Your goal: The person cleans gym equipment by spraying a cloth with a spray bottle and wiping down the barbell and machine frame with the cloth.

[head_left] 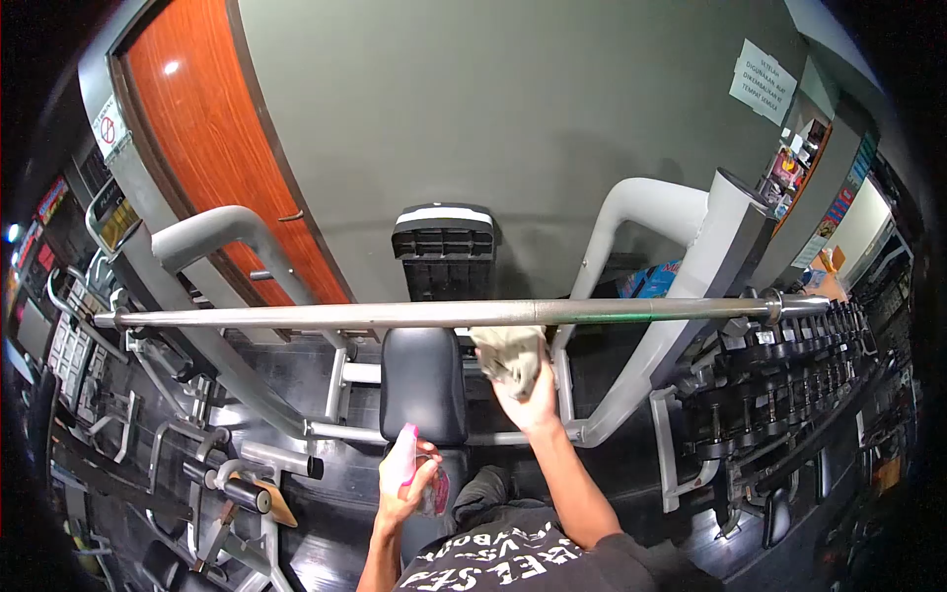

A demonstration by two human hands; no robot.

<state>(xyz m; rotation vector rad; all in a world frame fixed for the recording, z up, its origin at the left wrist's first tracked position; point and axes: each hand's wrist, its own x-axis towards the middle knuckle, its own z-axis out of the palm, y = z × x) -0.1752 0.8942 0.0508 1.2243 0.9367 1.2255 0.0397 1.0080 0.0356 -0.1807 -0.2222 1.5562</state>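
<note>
My left hand [402, 485] is wrapped round a spray bottle with a pink top [407, 446]; its clear lower part shows below my fingers. In my right hand [536, 403] is a crumpled beige cloth [510, 357], held up at the underside of a long metal barbell [424, 315]. Whether the cloth touches the bar I cannot tell for sure. The barbell spans the view from left to right, resting across a grey rack frame [631, 212]. Below it, between my hands and the wall, stands a black padded bench [422, 380].
Dumbbells [779, 395] fill a rack on the right. Weight machines [237, 483] stand on the left. Behind the bar are a grey wall [493, 109], a wooden door [197, 118] and a folded black step-like object [444, 247]. A paper sign [763, 81] hangs upper right.
</note>
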